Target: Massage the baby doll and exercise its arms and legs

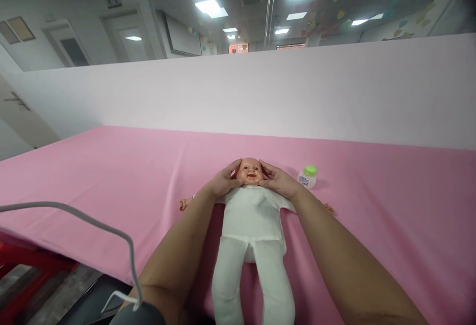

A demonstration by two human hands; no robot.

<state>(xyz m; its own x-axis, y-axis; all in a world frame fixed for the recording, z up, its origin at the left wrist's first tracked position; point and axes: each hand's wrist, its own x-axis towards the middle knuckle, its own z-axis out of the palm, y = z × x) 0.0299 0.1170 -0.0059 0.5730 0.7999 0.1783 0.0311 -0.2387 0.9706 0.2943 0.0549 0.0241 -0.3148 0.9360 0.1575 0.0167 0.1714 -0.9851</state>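
Baby doll (253, 216) of tan plastic in white cloth top and trousers lies face-up on the broad pink cloth (130, 176), centre, legs toward the near side. Left hand (224, 180) and right hand (279, 181) cup its head (251, 169) from either side, thumbs by the chin; pressure, cannot tell. Small translucent bottle with green lid (307, 177) sits just right of the right hand, not touching. Progress, as judged: doll laid out and clothed, both hands placed, neither yet let go, bottle closed; how much handling is left, unclear.
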